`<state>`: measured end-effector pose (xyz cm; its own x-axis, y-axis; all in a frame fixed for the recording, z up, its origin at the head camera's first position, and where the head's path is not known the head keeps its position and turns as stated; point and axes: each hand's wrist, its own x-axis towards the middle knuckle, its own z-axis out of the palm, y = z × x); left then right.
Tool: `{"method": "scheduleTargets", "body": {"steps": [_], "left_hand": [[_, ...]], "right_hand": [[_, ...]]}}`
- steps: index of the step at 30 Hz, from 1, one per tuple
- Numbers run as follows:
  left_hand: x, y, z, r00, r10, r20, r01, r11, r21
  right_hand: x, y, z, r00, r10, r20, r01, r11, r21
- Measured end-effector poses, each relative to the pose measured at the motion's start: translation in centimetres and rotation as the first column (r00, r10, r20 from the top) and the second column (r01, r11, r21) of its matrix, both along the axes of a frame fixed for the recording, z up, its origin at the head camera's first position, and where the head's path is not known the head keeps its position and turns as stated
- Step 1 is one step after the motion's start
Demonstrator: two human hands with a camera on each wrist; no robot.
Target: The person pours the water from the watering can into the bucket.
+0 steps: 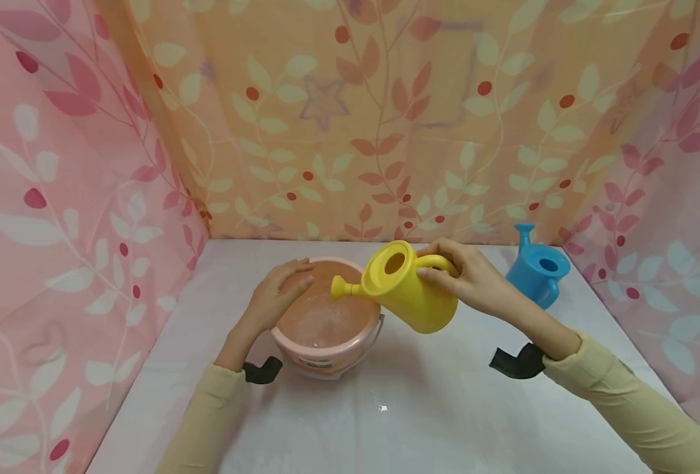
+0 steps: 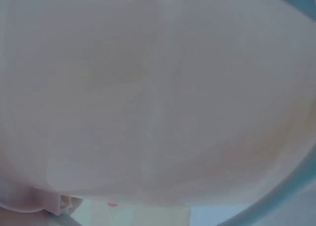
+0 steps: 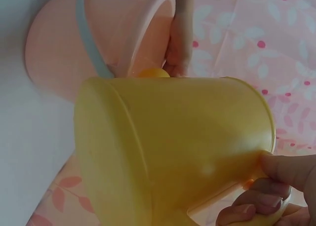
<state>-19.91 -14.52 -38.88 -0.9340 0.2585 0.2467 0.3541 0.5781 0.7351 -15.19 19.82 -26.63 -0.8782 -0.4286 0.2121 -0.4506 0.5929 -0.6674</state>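
Backdrop: floral drapes (image 1: pixel 379 118) on 3 sides, orange at the back and pink at left and right, and a pale tabletop (image 1: pixel 474 421) in between.
Yellow watering can (image 1: pixel 418 299): here it is, up off the table at centre, leaning left, top hole facing up and partly left.
Spout (image 1: pixel 339 288): it's out over the bucket (image 1: pixel 350 353), near level, and I can't make out any stream from it.
Right hand (image 1: pixel 465 276): wrapped round the can's handle, thumb on the near side; a solid hold, and this hand carries the can.
Tilt: looks like a pour to me, so the good play is a slow roll of the wrist, tipping the tail up bit by bit. Rush it and the top hole could spill before the spout does its work.
Aim: keep the spout head well inside the rim; drift right and drips would likely land on the table.
Left hand (image 1: pixel 273 296): at the bucket's left rim, fingers stretched out rather than curled; how hard it presses, I can't tell. Light steadying there would help, with the thumb clear of the spout.
Bucket bail: hanging low round the front, out of the way.
Wet-looking spot (image 1: pixel 383 409): shiny, in front of the bucket; a hint to pour gently.
Blue watering can (image 1: pixel 530 273): standing at the right, beyond the right forearm, well apart from the bucket.
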Motion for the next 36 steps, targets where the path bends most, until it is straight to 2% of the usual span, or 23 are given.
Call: {"method": "scheduleTargets", "body": {"steps": [4, 8, 11, 14, 16, 20, 23, 25, 36], "left_hand": [[-0.1, 0.2, 0.1, 1.0, -0.004, -0.005, 0.004, 0.999, -0.053], [-0.2, 0.5, 0.5, 1.0, 0.018, 0.006, -0.017, 0.993, -0.113], [-0.3, 0.7, 0.9, 1.0, 0.028, -0.014, -0.03, 0.986, -0.165], [-0.8, 1.0, 1.3, 0.997, 0.026, -0.068, -0.039, 0.978, -0.205], [-1.2, 1.2, 1.5, 0.992, 0.014, -0.127, -0.043, 0.972, -0.232], [-2.1, 1.5, 1.5, 0.968, -0.011, -0.25, -0.061, 0.959, -0.275], [-2.4, 1.5, 1.3, 0.953, -0.022, -0.303, -0.069, 0.955, -0.288], [-2.5, 1.4, 1.2, 0.95, -0.026, -0.312, -0.066, 0.957, -0.283], [-2.6, 1.3, 0.7, 0.964, -0.059, -0.261, -0.002, 0.974, -0.226]], "right_hand": [[-0.1, 0.0, 0.0, 1.0, 0.004, -0.009, -0.004, 1.0, 0.005], [-0.2, 0.2, 0.1, 1.0, 0.004, -0.006, -0.004, 1.0, 0.009], [-0.2, 0.2, 0.1, 1.0, 0.003, 0.003, -0.003, 1.0, 0.011], [-0.2, 0.3, 0.2, 1.0, 0.001, 0.011, -0.001, 1.0, 0.007], [-0.2, 0.3, 0.2, 1.0, 0.002, 0.019, -0.002, 1.0, 0.0], [-0.2, 0.2, 0.2, 1.0, 0.004, 0.021, -0.004, 1.0, -0.001], [-0.2, 0.1, 0.1, 1.0, 0.003, 0.016, -0.003, 1.0, 0.007], [-0.3, 0.1, 0.1, 1.0, 0.003, 0.017, -0.003, 1.0, 0.007], [-0.2, 0.3, 0.2, 1.0, 0.0, 0.021, 0.0, 1.0, 0.009]]}}
